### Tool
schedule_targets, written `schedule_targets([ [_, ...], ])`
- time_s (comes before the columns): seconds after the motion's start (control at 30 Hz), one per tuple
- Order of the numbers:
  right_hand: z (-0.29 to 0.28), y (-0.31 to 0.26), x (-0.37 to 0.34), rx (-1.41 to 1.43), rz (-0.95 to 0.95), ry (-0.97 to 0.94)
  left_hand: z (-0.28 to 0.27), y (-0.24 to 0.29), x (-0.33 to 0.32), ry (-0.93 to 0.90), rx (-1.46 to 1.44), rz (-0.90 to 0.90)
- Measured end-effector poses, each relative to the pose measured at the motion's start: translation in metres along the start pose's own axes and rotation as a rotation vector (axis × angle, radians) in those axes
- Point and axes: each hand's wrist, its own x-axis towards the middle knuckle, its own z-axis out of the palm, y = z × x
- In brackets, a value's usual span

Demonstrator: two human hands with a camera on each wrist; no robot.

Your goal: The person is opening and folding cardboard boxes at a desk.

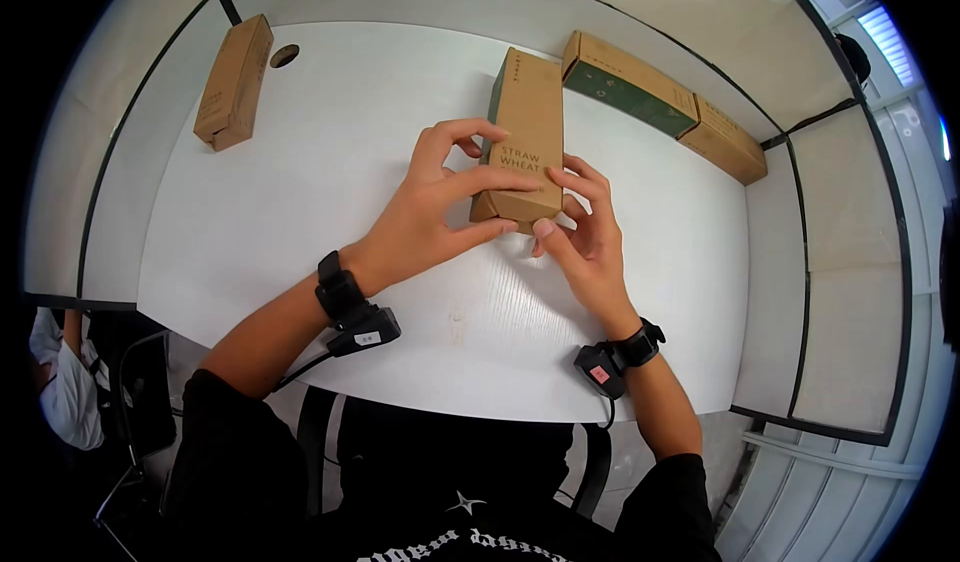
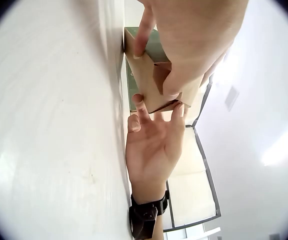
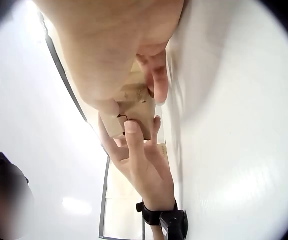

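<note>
A long brown cardboard box (image 1: pixel 530 102) with a green side and "STRAW WHEAT" printed on top lies on the white table, its near end toward the person. My left hand (image 1: pixel 425 207) reaches over it from the left, fingers across the top and thumb at the near end. On the other side, my right hand (image 1: pixel 595 247) grips the near right corner, fingers along the side and thumb on the end. In the left wrist view, the end flap (image 2: pixel 161 77) stands partly lifted, with the left thumb at its edge. The inside of the box is hidden.
Another brown box (image 1: pixel 235 82) stands at the far left near a round hole (image 1: pixel 285 56) in the table. Along the back right panel lie a green-sided box (image 1: pixel 630 82) and a brown box (image 1: pixel 725 140), end to end. Low panels (image 1: pixel 850 212) border the table.
</note>
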Motion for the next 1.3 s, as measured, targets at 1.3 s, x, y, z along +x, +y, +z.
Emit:
schedule_targets([
  [1.3,0.0063,-0.0009,-0.0015,-0.027,0.016,-0.007,0.0005,0.0003,-0.0002,-0.026,-0.236,-0.139],
])
